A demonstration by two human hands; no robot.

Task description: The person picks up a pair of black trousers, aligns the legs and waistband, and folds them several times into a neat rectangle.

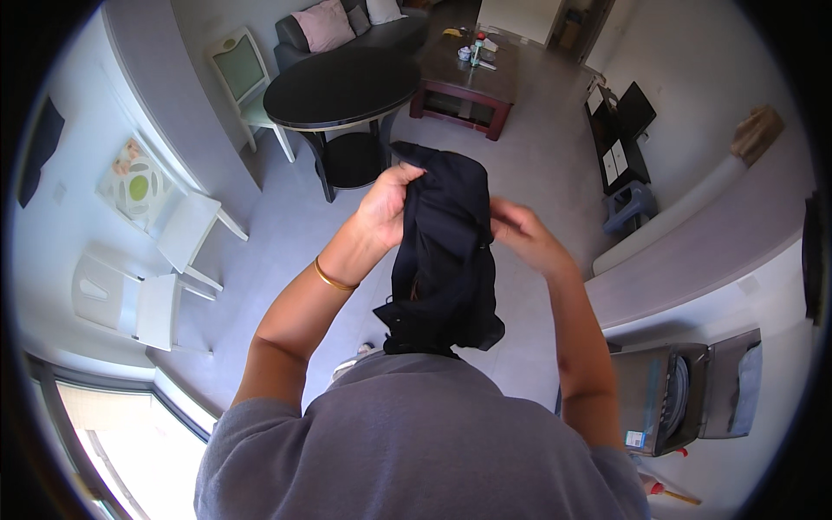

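A dark navy or black cloth garment (448,240) hangs in front of my chest, bunched into a narrow upright bundle. My left hand (390,201) grips its upper left edge, with the thumb on top and the other fingers hidden behind the fabric. A gold bangle (335,276) circles my left wrist. At the garment's right edge is my right hand (523,231), slightly blurred, its fingertips close to the cloth or partly behind it. Whether those fingers pinch the fabric cannot be made out. The garment's lower end hangs loose near my grey shirt (416,435).
Ahead stand a black oval table (344,88), a green-backed chair (240,78) and a wooden coffee table (474,71). White chairs (156,312) line the left wall. To my right are an open-lidded washing machine (656,390), a blue plastic stool (630,205) and a TV cabinet (614,143).
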